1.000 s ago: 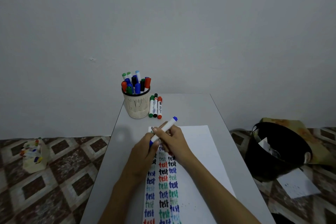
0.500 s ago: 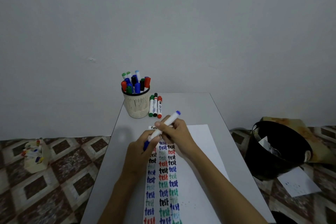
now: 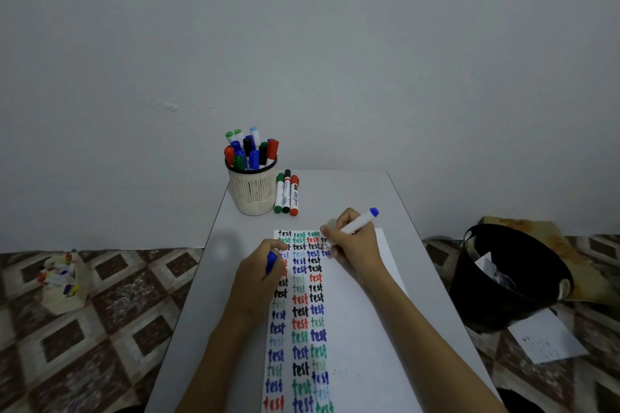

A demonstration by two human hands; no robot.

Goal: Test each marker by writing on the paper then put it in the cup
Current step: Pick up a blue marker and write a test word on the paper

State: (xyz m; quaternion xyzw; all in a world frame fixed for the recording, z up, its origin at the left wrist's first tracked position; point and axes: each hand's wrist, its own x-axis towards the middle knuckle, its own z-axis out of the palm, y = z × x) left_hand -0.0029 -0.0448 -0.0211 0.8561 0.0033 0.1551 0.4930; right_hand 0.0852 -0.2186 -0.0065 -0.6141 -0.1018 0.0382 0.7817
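My right hand (image 3: 354,241) grips an uncapped blue marker (image 3: 360,221) like a pen, its tip hidden behind my fingers at the top of the paper (image 3: 355,318). The paper carries columns of the word "test" in several colours. My left hand (image 3: 260,273) rests on the paper's left edge and holds the blue cap (image 3: 271,261). A cream mesh cup (image 3: 252,191) full of markers stands at the table's far left. Three capped markers (image 3: 287,193), green, black and red, lie just right of the cup.
The grey table (image 3: 422,245) is narrow, with the wall right behind it. A black bin (image 3: 503,282) and a loose sheet (image 3: 545,340) are on the floor to the right. On the patterned floor at left sits a small box of markers (image 3: 63,280).
My hands pulled apart: the cap came off the blue marker and stayed in my left hand. My right hand swung the marker right and lowered its tip toward the paper.
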